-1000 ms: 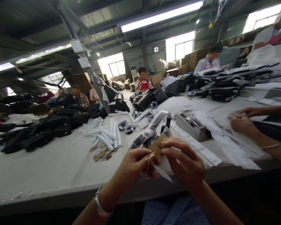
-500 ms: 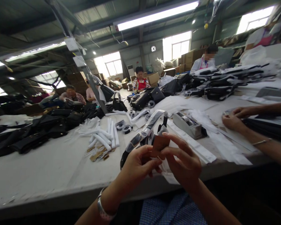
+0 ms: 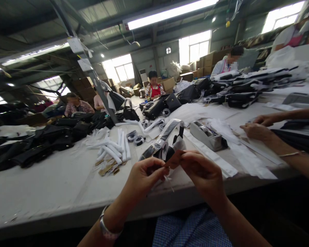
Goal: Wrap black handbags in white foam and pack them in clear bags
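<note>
A small brown card (image 3: 174, 160) is stretched between my two hands over the table's front edge. My left hand (image 3: 146, 175) pinches its left corner, and a thin white string dangles below those fingertips. On the other side my right hand (image 3: 203, 171) grips the card's right edge between thumb and fingers. Just beyond the hands lies a black strap in clear plastic wrap (image 3: 167, 132), partly covered by my fingers. A grey tape dispenser (image 3: 207, 135) stands to the right of it.
White rolled tubes (image 3: 115, 149) and brown card scraps (image 3: 109, 168) lie left of my hands, beside coiled wrapped straps (image 3: 139, 140). Black bags (image 3: 33, 147) are heaped at the left. A co-worker's hands (image 3: 260, 127) work at the right. Other people sit across the table (image 3: 56, 181).
The brown card has tilted and now spans both hands. My right hand's raised fingers have folded down into a pinch, and my left hand has shifted slightly left.
</note>
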`<state>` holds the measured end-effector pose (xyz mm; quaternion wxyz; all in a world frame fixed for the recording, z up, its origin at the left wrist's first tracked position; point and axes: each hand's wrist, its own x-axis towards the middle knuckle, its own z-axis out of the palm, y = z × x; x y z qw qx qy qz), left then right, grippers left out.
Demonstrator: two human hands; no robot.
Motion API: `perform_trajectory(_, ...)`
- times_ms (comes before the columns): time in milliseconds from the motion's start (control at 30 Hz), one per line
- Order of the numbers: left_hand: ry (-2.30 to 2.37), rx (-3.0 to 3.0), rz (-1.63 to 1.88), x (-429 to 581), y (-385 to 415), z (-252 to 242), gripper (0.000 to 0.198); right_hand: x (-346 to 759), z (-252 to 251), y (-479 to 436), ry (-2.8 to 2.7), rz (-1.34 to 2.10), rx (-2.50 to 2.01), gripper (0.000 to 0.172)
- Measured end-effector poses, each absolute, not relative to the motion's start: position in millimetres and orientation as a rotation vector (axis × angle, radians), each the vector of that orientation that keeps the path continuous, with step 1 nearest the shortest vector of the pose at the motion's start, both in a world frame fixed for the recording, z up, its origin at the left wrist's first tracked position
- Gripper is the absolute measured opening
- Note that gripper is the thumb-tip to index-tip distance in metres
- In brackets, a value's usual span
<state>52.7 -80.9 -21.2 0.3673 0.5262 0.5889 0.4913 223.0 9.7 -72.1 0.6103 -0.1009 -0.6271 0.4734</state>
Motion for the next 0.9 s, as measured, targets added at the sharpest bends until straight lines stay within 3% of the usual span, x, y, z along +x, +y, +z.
perform_trajectory(67, 1.481, 1.327, 1.279, 48.7, -83.1, -17.1, 0.020, 222.2, -74.0, 11.3, -1.374, 1.185, -0.241, 0.053)
perform_trajectory(133, 1.414, 1.269, 1.357, 44.4, -85.2, -12.8, 0.021, 223.7, -76.4, 13.3, -1.406, 1.253, -0.252, 0.056)
perform_trajectory(267, 1.240, 1.128, 1.505, 38.8, -88.9, -2.2, 0.019, 226.6, -85.3, 12.1, -1.641, 1.210, -0.242, 0.016)
perform_trajectory(333, 1.146, 1.068, 1.542, 38.4, -90.4, 3.7, 0.019, 224.3, -93.8, 8.2, -1.703, 1.177, -0.231, 0.014)
perform_trajectory(567, 1.076, 0.974, 1.600, 38.4, -93.2, 12.2, 0.013, 221.3, -126.3, -2.1, -1.763, 1.217, -0.219, 0.024)
perform_trajectory(800, 1.121, 0.989, 1.480, 51.2, -87.9, 13.8, 0.020, 207.3, -88.3, -16.9, -1.539, 1.554, -0.159, 0.053)
perform_trajectory(900, 1.112, 0.992, 1.503, 51.5, -87.4, 15.5, 0.019, 191.5, -79.4, -24.6, -1.495, 1.671, -0.221, 0.044)
